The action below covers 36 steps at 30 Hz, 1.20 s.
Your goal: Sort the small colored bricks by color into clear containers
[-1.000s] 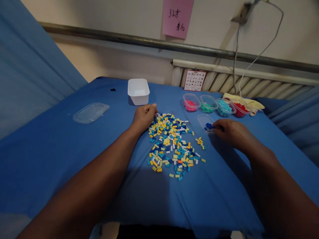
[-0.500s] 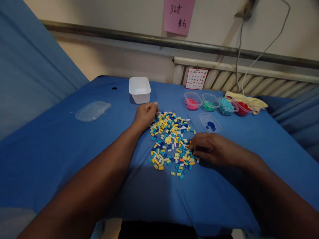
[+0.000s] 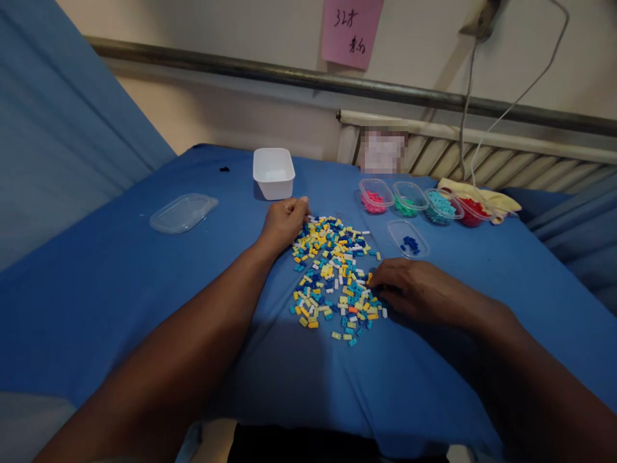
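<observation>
A pile of small yellow, blue, teal and white bricks (image 3: 332, 270) lies on the blue cloth. My left hand (image 3: 284, 222) rests in a loose fist at the pile's far left edge; what it holds, if anything, is hidden. My right hand (image 3: 414, 289) lies at the pile's right edge with its fingertips pinched among the bricks. Just beyond it stands a small clear tub (image 3: 409, 239) with a few dark blue bricks in it.
A white tub (image 3: 274, 172) stands behind the left hand. A clear lid (image 3: 183, 213) lies at the left. Clear tubs of pink (image 3: 375, 196), green (image 3: 409, 198), teal (image 3: 439, 206) and red bricks (image 3: 473, 210) form a row at the back right. A yellow cloth lies behind them.
My right hand has come back from the tub of dark blue bricks to the right edge of the pile. The left hand has stayed where it was.
</observation>
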Motion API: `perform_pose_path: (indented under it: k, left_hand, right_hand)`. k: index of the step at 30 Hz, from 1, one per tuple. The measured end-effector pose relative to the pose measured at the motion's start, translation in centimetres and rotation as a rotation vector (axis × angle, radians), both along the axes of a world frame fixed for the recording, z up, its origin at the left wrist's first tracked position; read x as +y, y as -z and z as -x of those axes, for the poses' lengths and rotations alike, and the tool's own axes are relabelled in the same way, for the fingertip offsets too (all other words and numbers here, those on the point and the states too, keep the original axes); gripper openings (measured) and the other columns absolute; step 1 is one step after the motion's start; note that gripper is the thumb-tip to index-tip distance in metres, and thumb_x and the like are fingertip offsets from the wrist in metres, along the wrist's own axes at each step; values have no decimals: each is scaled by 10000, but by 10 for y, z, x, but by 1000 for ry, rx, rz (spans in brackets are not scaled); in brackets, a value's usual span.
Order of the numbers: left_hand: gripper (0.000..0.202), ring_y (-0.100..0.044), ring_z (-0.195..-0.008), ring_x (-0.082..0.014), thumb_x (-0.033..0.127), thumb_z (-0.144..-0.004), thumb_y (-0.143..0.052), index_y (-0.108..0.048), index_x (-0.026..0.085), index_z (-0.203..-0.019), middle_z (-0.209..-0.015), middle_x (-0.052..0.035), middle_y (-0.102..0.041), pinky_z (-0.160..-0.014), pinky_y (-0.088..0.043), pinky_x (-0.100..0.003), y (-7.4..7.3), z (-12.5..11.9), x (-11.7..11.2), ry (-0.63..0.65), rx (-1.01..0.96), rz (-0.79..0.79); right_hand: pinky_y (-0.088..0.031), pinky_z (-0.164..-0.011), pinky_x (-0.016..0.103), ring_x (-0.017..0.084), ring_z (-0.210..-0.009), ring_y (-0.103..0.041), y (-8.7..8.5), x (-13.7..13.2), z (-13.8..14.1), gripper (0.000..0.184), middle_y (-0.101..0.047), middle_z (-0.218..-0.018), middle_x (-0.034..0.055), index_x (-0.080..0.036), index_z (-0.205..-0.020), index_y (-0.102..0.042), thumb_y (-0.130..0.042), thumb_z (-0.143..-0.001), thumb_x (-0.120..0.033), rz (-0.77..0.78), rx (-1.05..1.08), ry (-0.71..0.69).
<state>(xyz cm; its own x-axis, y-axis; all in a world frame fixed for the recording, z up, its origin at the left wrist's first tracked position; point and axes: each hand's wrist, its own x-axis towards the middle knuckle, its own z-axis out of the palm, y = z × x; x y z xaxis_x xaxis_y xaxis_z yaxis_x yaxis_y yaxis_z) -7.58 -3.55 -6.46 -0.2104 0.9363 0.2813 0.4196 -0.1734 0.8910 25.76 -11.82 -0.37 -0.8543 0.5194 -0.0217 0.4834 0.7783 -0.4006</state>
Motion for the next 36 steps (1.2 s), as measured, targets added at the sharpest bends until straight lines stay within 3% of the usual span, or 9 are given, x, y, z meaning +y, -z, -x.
perform_pose_path:
  k: [7,10,14,17,20,24,26,36]
  left_hand:
    - [516,-618,-626,-179,622,-1018,-574,-752,188,-803,-738,-67,-734,-561,-455,-289,-2,-1,-1,-4,-3,-1]
    - [515,-621,-634,-182,620,-1020,-570,-751,191,-801,-743,-68,-736,-566,-457,-292,-3,-1,-2,-1,3,-1]
    - [513,-625,-640,-183,619,-1021,-569,-754,191,-804,-750,-68,-741,-572,-461,-293,-3,-1,-2,-5,9,7]
    - [512,-633,-650,-184,617,-1020,-570,-755,190,-808,-753,-69,-744,-575,-463,-289,-3,-1,-2,-15,16,9]
    - [518,-635,-653,-185,624,-1022,-568,-757,192,-806,-752,-69,-744,-571,-461,-286,-2,-1,-2,-9,16,2]
    - [523,-631,-643,-184,634,-1024,-574,-765,193,-818,-759,-71,-749,-568,-464,-288,-2,-1,-2,-7,14,7]
    - [520,-628,-633,-182,635,-1024,-578,-766,193,-825,-762,-71,-751,-567,-464,-288,-3,-1,-2,-16,13,18]
    - [529,-650,-682,-191,628,-1030,-559,-763,191,-812,-780,-73,-758,-585,-464,-282,-3,-3,-3,-11,26,15]
  right_hand:
    - [-541,-838,327,210,-926,-729,2,5,-3,177,-783,-1044,62,-218,-1131,-757,-610,-1043,-175,-64,81,38]
    - [-558,-809,332,222,-911,-740,6,22,-20,173,-792,-1066,74,-231,-1146,-761,-631,-1033,-247,-184,171,205]
    - [-588,-841,414,276,-902,-750,26,53,-46,228,-805,-1067,113,-211,-1136,-789,-622,-997,-281,-421,233,504]
    - [-601,-858,464,298,-898,-754,37,62,-52,277,-812,-1100,136,-199,-1168,-800,-605,-991,-284,-467,232,591]
    - [-600,-909,468,309,-983,-763,33,51,-37,262,-817,-1127,143,-206,-1170,-800,-595,-1034,-295,-439,281,519]
    - [-573,-935,398,264,-1026,-749,20,22,0,196,-820,-1087,102,-228,-1140,-795,-614,-1083,-277,-221,271,184]
    - [-552,-888,372,249,-976,-732,17,12,14,188,-806,-1028,94,-224,-1091,-797,-613,-1091,-261,-185,195,89]
    - [-498,-868,339,240,-974,-713,7,3,17,186,-793,-1032,79,-208,-1075,-790,-625,-1015,-145,-129,19,121]
